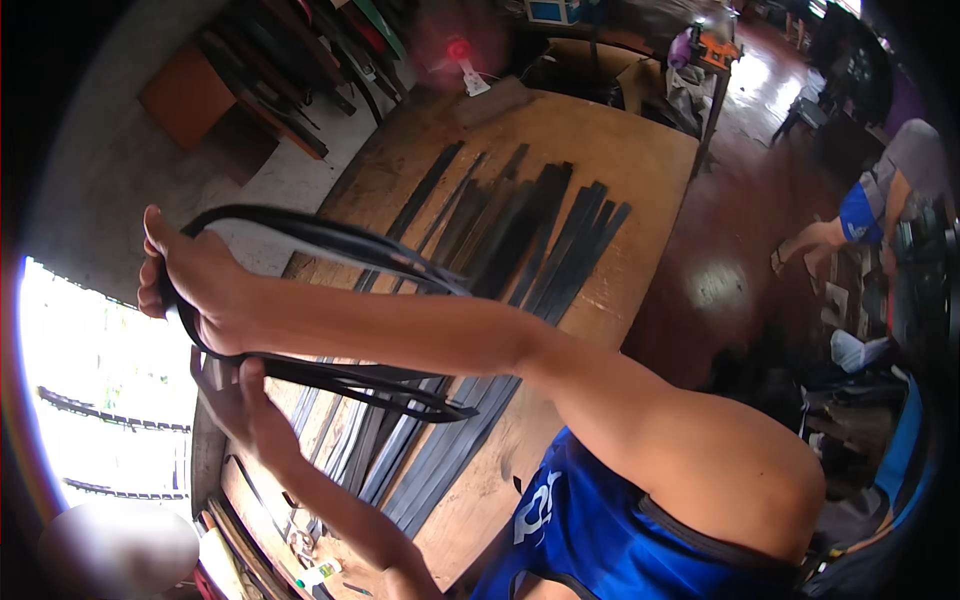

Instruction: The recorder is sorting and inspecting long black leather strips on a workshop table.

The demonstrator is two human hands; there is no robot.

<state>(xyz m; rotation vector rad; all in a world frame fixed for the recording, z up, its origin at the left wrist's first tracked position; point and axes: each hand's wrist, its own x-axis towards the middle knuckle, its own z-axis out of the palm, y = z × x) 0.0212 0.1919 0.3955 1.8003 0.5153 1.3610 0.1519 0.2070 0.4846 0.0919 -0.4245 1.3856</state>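
Note:
A bundle of long, thin black strips [330, 234], leather or a similar material, bends in a loop around my right hand [199, 289] above the table's left side. My right hand grips the loop at its bend. Just below it, my left hand [255, 409] pinches the lower run of the bundle between thumb and fingers. The loose ends trail to the right over the table. Beneath my forearms, rows of flat dark strips [457, 450] lie side by side on the wooden tabletop [637, 150]. My right forearm hides their middle part.
Dark strips and boards [270, 60] hang or lean at the upper left. A small red-headed device [459, 51] stands at the table's far end. A small bottle [322, 571] lies near the lower edge. Another person [870, 202] is at the right, beyond the reddish floor [720, 300].

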